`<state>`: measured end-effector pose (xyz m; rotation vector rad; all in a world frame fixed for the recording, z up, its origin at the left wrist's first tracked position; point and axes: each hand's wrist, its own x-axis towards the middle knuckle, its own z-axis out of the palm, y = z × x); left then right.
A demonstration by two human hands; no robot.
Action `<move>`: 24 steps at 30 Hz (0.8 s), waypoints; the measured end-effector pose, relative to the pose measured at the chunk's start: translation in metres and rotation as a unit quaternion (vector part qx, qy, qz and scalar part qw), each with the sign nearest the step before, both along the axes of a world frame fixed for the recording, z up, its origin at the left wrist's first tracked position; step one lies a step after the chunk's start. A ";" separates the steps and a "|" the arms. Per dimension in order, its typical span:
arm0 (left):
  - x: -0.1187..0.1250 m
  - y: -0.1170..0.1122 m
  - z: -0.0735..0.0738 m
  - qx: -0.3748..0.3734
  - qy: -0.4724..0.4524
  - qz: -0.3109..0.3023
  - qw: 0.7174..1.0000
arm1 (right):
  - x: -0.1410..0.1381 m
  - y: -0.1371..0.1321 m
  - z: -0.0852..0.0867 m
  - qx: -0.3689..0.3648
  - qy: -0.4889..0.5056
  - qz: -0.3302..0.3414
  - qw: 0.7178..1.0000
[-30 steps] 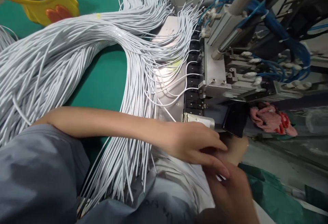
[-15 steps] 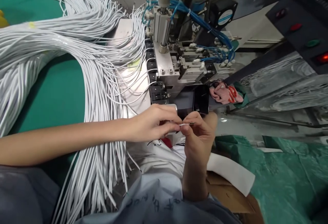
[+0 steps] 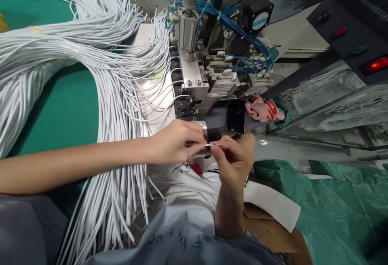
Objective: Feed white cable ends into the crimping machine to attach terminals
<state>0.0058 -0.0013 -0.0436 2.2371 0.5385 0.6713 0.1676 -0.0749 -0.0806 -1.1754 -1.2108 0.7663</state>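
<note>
Just in front of the machine (image 3: pixel 194 83), at its near edge, pinching the end of a single white wire (image 3: pixel 209 145) between thumb and forefinger of the left hand (image 3: pixel 176 141), and gripping the same short piece from the other side with the fingertips of the right hand (image 3: pixel 235 160). Clamping down on it with both, knuckles nearly meeting. Seemingly straightening or lining up the tip, by the look of it, just below the row of black clamp blocks (image 3: pixel 182 109) and beside the small dark screen (image 3: pixel 235 117). Judging any further handling as calling for a steady, fine pinch and careful aim, given so thin and limp a piece and such closely packed blocks. Showing up as a pale sliver, lying roughly level between the two sets of fingertips, too small for telling bare core from sleeve. Reaching in with the left forearm across the great bundle of white wires (image 3: pixel 75 55), fanning over the green mat (image 3: pixel 60 107) toward the machine, with blue air hoses (image 3: pixel 242 26) looping above the metal head.
</note>
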 end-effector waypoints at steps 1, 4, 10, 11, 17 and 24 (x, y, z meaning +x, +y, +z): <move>0.000 0.000 0.001 -0.023 -0.009 0.006 1.000 | -0.004 0.001 -0.003 0.018 0.029 -0.004 0.999; 0.001 -0.001 0.004 -0.082 -0.027 0.010 0.996 | -0.015 0.003 -0.008 0.053 0.085 -0.031 0.994; 0.001 -0.002 0.003 -0.061 -0.045 -0.001 0.997 | -0.028 0.002 -0.013 0.090 0.057 -0.105 0.989; 0.001 -0.002 0.002 -0.052 -0.045 -0.004 0.998 | -0.028 0.003 -0.014 0.094 0.056 -0.101 0.989; -0.003 0.000 0.001 0.159 -0.003 -0.004 0.987 | -0.020 0.000 -0.007 0.123 -0.101 -0.146 0.976; -0.003 0.001 -0.002 0.297 0.102 0.018 0.949 | -0.008 0.001 0.001 0.048 -0.153 -0.073 0.984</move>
